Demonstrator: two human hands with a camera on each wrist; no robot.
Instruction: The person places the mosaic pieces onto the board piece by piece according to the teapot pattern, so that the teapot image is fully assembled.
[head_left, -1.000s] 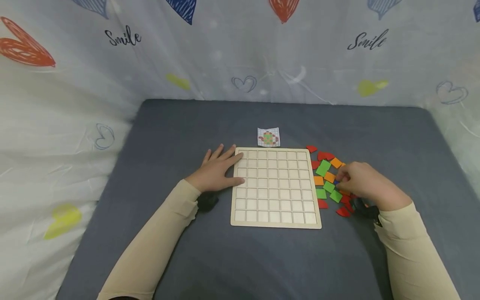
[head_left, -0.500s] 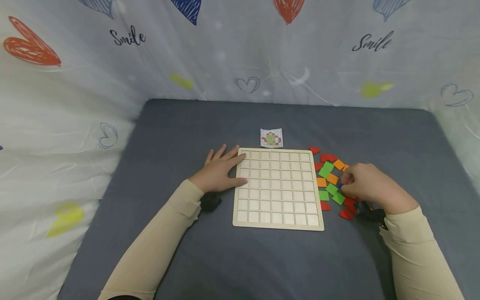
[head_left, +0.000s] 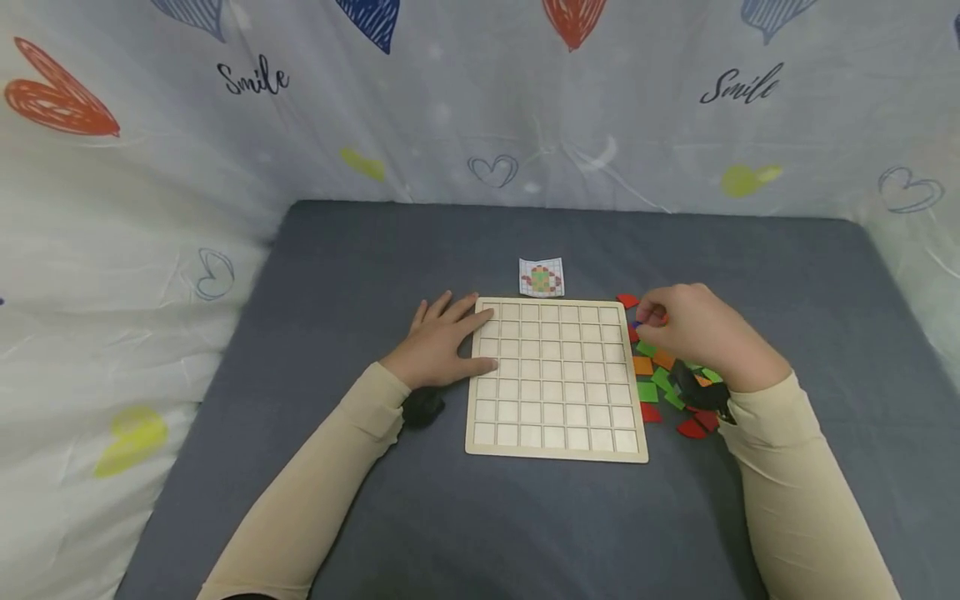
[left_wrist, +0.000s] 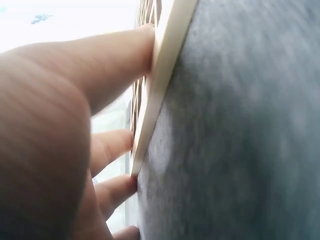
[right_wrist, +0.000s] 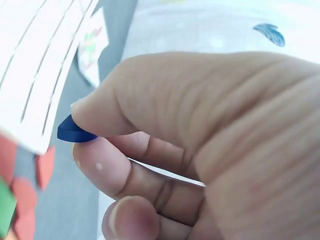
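A pale wooden grid board (head_left: 557,379) lies on the grey cloth, its square cells bare. My left hand (head_left: 438,350) rests on the board's left edge with fingers spread; in the left wrist view the thumb (left_wrist: 120,55) and fingertips touch the rim. Between thumb and forefinger my right hand (head_left: 701,329) pinches a small blue tile (right_wrist: 75,130), held above the loose pieces near the board's upper right corner. Below that hand lie several red tiles (head_left: 692,428), green tiles (head_left: 647,392) and orange tiles (head_left: 642,366), some hidden by the hand and wrist camera.
A small printed pattern card (head_left: 541,277) lies just beyond the board's far edge. The grey cloth (head_left: 420,242) covers the table. A white printed curtain (head_left: 480,108) hangs behind it and at the sides.
My right hand has lifted the blue tile from among the pieces and moved it up and left, toward the board's far right corner. My left hand stays on the board's edge.
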